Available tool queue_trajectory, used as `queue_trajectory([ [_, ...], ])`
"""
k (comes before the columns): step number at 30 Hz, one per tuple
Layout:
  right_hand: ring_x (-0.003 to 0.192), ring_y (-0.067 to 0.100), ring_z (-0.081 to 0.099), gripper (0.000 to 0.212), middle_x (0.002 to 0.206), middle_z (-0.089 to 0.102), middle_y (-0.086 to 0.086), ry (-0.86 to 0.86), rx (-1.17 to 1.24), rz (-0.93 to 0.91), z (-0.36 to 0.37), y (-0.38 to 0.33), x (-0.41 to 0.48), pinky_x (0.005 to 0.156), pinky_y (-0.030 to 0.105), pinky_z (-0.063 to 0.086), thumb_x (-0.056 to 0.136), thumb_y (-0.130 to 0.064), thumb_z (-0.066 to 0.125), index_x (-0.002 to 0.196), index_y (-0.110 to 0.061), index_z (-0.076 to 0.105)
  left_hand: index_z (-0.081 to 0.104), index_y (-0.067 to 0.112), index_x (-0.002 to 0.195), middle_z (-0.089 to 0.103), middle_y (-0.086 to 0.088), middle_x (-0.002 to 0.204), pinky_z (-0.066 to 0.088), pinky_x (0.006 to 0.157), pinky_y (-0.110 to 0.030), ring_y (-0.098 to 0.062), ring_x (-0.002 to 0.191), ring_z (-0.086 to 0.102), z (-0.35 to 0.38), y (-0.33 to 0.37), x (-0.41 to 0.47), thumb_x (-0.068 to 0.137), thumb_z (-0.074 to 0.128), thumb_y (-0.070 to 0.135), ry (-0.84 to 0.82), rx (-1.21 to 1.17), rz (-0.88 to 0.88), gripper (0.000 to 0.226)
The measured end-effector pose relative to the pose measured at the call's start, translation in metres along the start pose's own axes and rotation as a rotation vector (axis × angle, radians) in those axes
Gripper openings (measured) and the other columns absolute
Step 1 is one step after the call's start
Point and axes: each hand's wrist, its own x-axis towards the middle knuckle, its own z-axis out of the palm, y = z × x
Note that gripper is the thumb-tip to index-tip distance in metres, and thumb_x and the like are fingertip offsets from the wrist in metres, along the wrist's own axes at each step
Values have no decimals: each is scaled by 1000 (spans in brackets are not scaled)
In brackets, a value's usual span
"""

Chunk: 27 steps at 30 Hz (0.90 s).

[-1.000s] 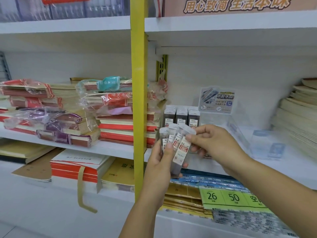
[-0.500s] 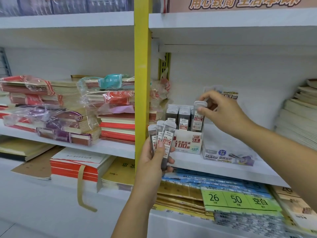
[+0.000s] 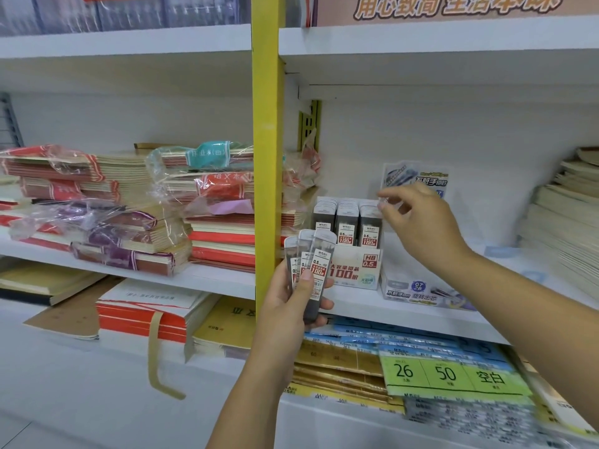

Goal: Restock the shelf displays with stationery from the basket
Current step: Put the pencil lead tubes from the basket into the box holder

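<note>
Above the display box [image 3: 356, 270] the right hand [image 3: 421, 228] hovers, grip unreadable; at seven o'clock the left hand [image 3: 285, 309] has its grip closed round three lead cases [image 3: 319, 270], probably slotted next.

I'm facing a white shelf [image 3: 210, 277] that a yellow upright [image 3: 267, 157] is splitting in two. Left of it, plastic-wrapped notebook stacks [image 3: 97, 202] are lying flat, and a red-and-cream stack [image 3: 223, 238] is sitting right by the upright. Right of it, a display box [image 3: 355, 270] is standing near the front edge, holding upright lead refill cases [image 3: 346, 222]. A low clear box [image 3: 418, 294] is sitting just beside it, and cream notebook piles [image 3: 564, 228] are filling the far end.
</note>
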Motion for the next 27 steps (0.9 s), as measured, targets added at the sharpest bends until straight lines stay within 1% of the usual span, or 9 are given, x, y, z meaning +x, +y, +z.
queue_trajectory([
  [2, 83, -1, 56, 20, 93, 63, -17, -32, 131, -29, -5, -14, -15, 69, 9, 39, 94, -30, 55, 109, -26, 68, 60, 45, 117, 76, 5, 106, 57, 67, -24, -12, 79, 72, 0, 2, -1, 94, 53, 46, -20, -12, 2, 25],
  [4, 81, -5, 59, 17, 86, 67, -21, -206, 349, 5, -7, -33, -31, 67, 9, 47, 90, -37, 58, 104, -36, 68, 61, 45, 117, 75, 4, 107, 56, 66, -24, -13, 79, 71, 1, 4, -3, 91, 54, 49, -38, -21, 7, 27],
  [7, 73, 4, 64, 26, 90, 70, -10, -380, 597, 150, 2, -54, -44, 62, 19, 54, 83, -35, 69, 109, -36, 65, 61, 43, 118, 75, 1, 107, 55, 65, -24, -14, 78, 70, 0, 5, -5, 97, 53, 42, -55, -20, 12, 23],
  [10, 60, 8, 63, 22, 79, 73, 0, -339, 695, 243, 11, -61, -48, 52, 20, 50, 85, -16, 72, 106, -19, 67, 61, 46, 117, 75, 4, 105, 56, 65, -24, -15, 78, 72, -3, 3, -7, 99, 52, 40, -37, 3, 5, 21],
  [13, 57, 7, 65, 14, 77, 73, -1, -265, 687, 298, 10, -61, -41, 50, 18, 50, 87, -15, 69, 100, -19, 67, 62, 52, 112, 75, 10, 101, 56, 64, -22, -13, 76, 71, -10, 3, -7, 101, 50, 38, 9, 14, -6, 21],
  [15, 64, 6, 67, 10, 83, 73, -2, -94, 697, 286, 4, -59, -28, 52, 18, 52, 90, -19, 65, 99, -24, 63, 62, 47, 115, 75, 4, 98, 55, 61, -21, -11, 69, 66, -17, 3, -5, 103, 48, 34, 40, -5, 5, 23],
  [18, 78, 9, 65, 9, 90, 67, -5, 77, 588, 59, -5, -62, -8, 63, 22, 55, 92, -22, 62, 96, -30, 58, 59, 46, 118, 75, 2, 97, 55, 60, -22, -9, 66, 64, -27, 5, -3, 104, 46, 33, 75, -2, 26, 24],
  [23, 78, 7, 60, 11, 84, 62, -14, -89, 207, -171, 11, -65, 9, 72, 37, 54, 92, -27, 61, 102, -30, 58, 60, 51, 114, 76, 4, 97, 59, 64, -26, -9, 67, 66, -34, 5, -1, 103, 47, 32, 90, 20, 27, 25],
  [27, 77, 4, 58, 19, 83, 60, -14, -182, 120, -170, 28, -60, 11, 67, 28, 49, 90, -29, 65, 102, -34, 51, 61, 55, 110, 75, 3, 98, 59, 65, -27, -9, 68, 66, -37, 5, -1, 103, 48, 34, 75, 21, 35, 26],
])
